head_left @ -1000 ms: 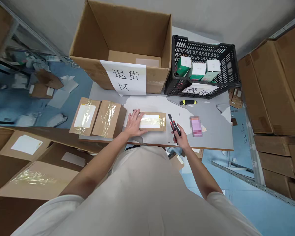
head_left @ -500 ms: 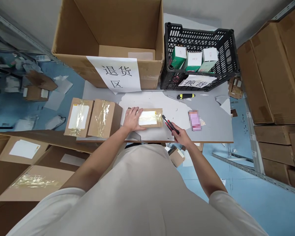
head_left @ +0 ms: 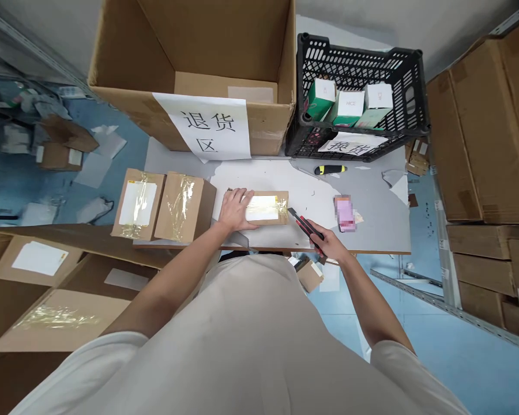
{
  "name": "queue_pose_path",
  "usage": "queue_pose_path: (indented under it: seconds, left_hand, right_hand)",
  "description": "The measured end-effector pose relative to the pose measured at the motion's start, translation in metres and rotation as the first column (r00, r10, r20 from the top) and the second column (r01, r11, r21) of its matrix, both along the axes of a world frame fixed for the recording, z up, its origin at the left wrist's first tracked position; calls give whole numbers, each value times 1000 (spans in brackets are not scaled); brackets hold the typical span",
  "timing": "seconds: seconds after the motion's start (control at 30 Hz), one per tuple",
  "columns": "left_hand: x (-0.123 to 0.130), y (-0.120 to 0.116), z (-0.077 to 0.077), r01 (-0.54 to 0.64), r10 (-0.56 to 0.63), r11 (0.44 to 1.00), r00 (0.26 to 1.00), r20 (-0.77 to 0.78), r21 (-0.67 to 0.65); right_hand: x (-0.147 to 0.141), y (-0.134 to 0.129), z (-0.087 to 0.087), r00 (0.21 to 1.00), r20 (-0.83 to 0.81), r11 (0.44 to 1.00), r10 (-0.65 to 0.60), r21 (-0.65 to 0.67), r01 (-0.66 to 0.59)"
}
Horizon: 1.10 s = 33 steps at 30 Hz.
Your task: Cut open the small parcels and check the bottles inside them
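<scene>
A small cardboard box [head_left: 267, 208] with a white label and shiny clear tape lies flat on the table. My left hand [head_left: 234, 210] holds it by the left end, thumb along the near side and fingers over the far side. My right hand [head_left: 326, 242] is closed around a black and red utility knife [head_left: 303, 223]. The knife's tip points at the right end of the box, close to its near corner; whether it touches is too small to tell. Left of my left hand stand two taped cardboard boxes [head_left: 185, 207] side by side.
Behind stand a large open carton [head_left: 268, 129] with a paper sign and a black plastic crate [head_left: 358, 49] holding green and white boxes. A yellow and black cutter [head_left: 330, 169] and a pink item [head_left: 345, 213] lie on the right of the table. Stacked cartons [head_left: 471, 138] line the right side.
My right hand has drawn the utility knife slightly right and toward me, away from the box's end. My left hand stays on the box. The view has shifted slightly.
</scene>
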<state>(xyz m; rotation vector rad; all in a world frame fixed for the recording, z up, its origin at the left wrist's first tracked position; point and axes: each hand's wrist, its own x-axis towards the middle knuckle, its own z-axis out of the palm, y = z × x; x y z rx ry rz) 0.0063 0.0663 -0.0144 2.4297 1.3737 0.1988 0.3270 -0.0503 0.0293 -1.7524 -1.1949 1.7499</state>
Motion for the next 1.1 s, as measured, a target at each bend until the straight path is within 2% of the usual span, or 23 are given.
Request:
queue_pose_path:
  seconds: [0.23, 0.4, 0.53, 0.63, 0.77, 0.83, 0.93, 1.03, 1.1]
  left_hand:
    - [-1, 1, -2, 18, -19, 1000, 1000, 13, 9]
    - [-1, 2, -3, -2, 2, 1000, 1000, 12, -8]
    - [-3, 1, -5, 6, -5, 1000, 999, 34, -8]
    - [-3, -1, -5, -3, 4, 1000, 999, 45, -22]
    - [-6, -1, -3, -13, 19, 998, 994, 109, -56]
    - [-11, -5, -2, -64, 71, 997, 980, 185, -40]
    - [-25, -22, -8, -226, 230, 973, 919, 321, -51]
    - [-37, -50, -26, -355, 425, 903, 813, 397, -240]
    - [-41, -66, -41, -380, 559, 812, 725, 401, -444]
  right_hand:
    - [-16, -10, -7, 997, -16, 997, -78, 14, 79]
    - [-20, -24, -7, 999, 48, 999, -20, 44, 18]
    - [-9, -30, -12, 995, 73, 997, -63, 53, 59]
    - [9, -37, -14, 993, 55, 994, -102, 36, 100]
    - [25, -35, -20, 965, 61, 964, -256, 90, 251]
    - [16, -22, -29, 936, 24, 927, -351, 150, 343]
    - [-18, 5, -50, 884, -115, 862, -454, 194, 468]
    - [-52, 26, -73, 867, -188, 857, -462, 158, 491]
    - [-66, 32, -85, 872, -162, 862, -462, 148, 485]
